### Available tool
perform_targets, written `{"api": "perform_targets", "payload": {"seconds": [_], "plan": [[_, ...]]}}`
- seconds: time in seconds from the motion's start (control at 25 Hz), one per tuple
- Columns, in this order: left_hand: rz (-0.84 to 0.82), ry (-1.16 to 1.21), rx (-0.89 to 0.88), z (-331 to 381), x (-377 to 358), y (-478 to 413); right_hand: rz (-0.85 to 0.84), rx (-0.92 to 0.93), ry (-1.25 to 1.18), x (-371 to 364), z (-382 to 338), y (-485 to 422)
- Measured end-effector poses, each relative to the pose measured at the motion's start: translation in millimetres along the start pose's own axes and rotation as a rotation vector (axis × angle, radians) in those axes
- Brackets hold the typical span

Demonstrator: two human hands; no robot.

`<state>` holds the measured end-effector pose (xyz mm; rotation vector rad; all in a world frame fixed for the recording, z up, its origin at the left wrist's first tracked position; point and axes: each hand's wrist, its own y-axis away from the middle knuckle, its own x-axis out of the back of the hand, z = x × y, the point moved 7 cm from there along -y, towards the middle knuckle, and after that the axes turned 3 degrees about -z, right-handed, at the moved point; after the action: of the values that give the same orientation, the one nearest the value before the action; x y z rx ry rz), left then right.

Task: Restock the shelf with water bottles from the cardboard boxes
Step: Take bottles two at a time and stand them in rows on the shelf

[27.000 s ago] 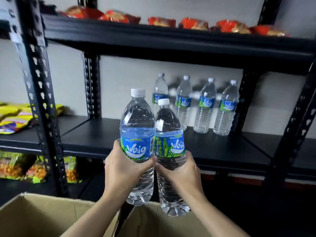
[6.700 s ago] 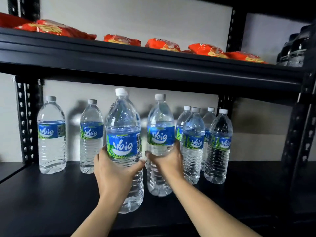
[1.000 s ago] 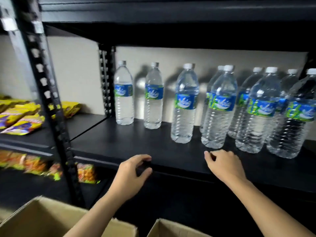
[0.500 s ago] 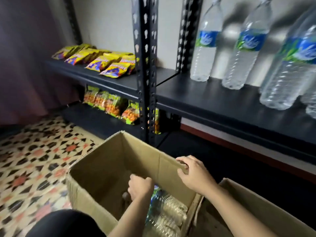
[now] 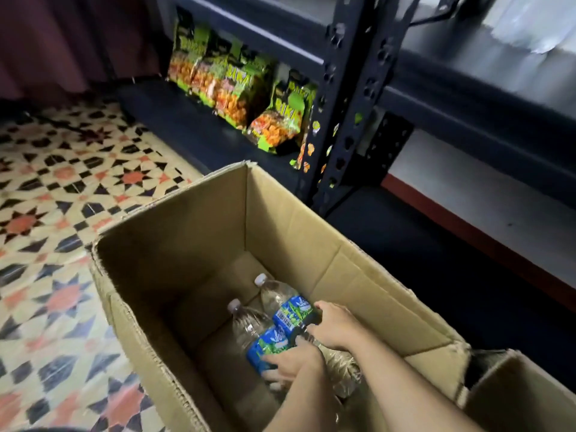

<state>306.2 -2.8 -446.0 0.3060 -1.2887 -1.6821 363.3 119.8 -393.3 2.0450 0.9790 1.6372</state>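
Open cardboard box [image 5: 193,244] on a patterned tile floor [image 5: 62,182], two water bottles lying in its bottom, caps toward eleven o'clock.

Both arms reach in from five o'clock. Left hand [image 5: 290,363] grips the near bottle [image 5: 249,325], fingers [image 5: 269,358] curled round the blue-green label. Right hand [image 5: 335,327] grips the far bottle [image 5: 280,296], fingers [image 5: 318,306] hooked over its label edge; thumb hidden. The bottles lie side by side, touching or nearly so.

Lower halves of both bottles covered by hands and forearms. Something clear and crinkled [image 5: 346,372] under the right wrist: a bottle base or plastic wrap, cannot tell.

Second box [image 5: 514,397] at four o'clock, cut off by the edge, inside unseen.

Black shelf post [image 5: 349,104] at one o'clock. Snack bags [image 5: 237,85] on the lowest shelf at twelve o'clock, print blurred. Upper shelf at two o'clock mostly cut off; a pale blur [image 5: 530,26] on it, not readable.
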Motion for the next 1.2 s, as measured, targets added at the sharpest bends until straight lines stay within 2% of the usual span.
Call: {"api": "perform_targets", "payload": {"seconds": [0.16,0.4,0.6,0.84,1.08,1.2], "plan": [[0.023,-0.067,0.086,-12.7,-15.4,-34.9,-0.063,-0.077,0.054,-31.0,16.8,-28.8],[0.119,-0.076,0.066,-29.1,7.9,-50.7,0.061,-0.108,0.165,-30.0,17.6,-39.4],[0.265,-0.015,-0.006,-42.5,30.5,-44.3,-0.140,-0.060,0.157,-82.2,13.0,-38.5],[0.231,0.026,0.051,-46.1,32.0,-45.7,-0.238,-0.070,0.065,-95.3,14.0,-53.0],[0.132,0.132,0.289,-53.3,22.1,-75.4,-0.238,-0.068,-0.019,-94.0,26.0,-61.7],[0.130,0.098,0.273,-54.1,19.0,-88.1,-0.182,-0.058,-0.045,-86.7,34.4,-64.9]]}}
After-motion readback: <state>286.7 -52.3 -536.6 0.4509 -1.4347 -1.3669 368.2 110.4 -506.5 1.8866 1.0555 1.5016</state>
